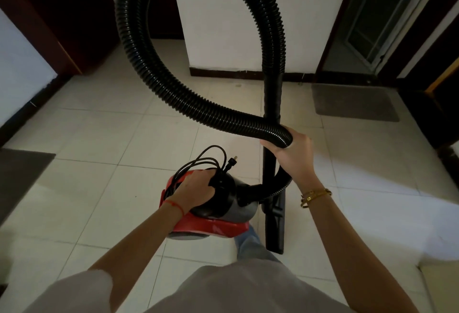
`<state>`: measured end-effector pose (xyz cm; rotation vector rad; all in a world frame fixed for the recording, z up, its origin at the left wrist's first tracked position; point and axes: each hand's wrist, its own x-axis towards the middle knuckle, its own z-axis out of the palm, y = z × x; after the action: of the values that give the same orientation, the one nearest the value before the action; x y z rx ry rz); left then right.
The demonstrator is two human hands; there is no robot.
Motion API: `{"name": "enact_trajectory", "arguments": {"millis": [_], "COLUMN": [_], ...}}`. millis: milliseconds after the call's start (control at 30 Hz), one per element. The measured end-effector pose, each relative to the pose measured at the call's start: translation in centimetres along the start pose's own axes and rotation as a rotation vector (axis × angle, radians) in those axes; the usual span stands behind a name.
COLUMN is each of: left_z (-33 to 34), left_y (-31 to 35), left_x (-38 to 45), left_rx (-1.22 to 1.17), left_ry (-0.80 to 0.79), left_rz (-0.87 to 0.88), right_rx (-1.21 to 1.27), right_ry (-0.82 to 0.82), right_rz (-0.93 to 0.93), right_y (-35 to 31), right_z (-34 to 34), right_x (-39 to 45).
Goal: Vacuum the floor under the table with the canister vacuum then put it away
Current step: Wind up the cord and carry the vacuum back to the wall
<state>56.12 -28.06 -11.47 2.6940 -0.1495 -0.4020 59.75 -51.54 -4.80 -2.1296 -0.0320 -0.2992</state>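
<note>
My left hand point(198, 189) curls round the top handle and coiled black cord point(198, 161) of the red-and-black canister vacuum point(213, 218), carried low in front of me; my right hand point(291, 150) clamps the ribbed black hose point(139, 64) against the black wand point(272, 104). I should keep the floor nozzle point(275, 225) lifted off the pale tiles point(99, 139), the hose loop clear.

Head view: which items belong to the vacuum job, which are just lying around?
Job:
red and black canister vacuum
black ribbed hose
black rigid wand
coiled black power cord
left hand
right hand

Lying about:
grey doormat
dark mat
</note>
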Motion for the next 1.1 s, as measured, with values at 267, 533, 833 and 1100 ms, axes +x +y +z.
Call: {"name": "enact_trajectory", "arguments": {"millis": [267,533,833,1100], "left_z": [-5.3,-12.6,-19.8,-26.0], "left_y": [-3.6,-6.8,-12.1,-18.6], "left_x": [14.8,30.7,48.1,63.6], "left_rx": [0.006,-0.007,-0.013,-0.02], "left_ry": [-0.026,0.015,0.025,-0.02], "left_rz": [-0.056,-0.08,-0.048,0.003], "right_rx": [0.02,0.076,0.065,-0.042], "right_ry": [-0.101,-0.116,-0.086,-0.05], "right_rz": [-0.024,-0.073,-0.048,-0.042], "right_y": [2.0,1.6,1.8,1.7], "right_z": [6.9,12.7,20.3,28.8], "right_x": [16.4,34.4,51.5,66.0]}}
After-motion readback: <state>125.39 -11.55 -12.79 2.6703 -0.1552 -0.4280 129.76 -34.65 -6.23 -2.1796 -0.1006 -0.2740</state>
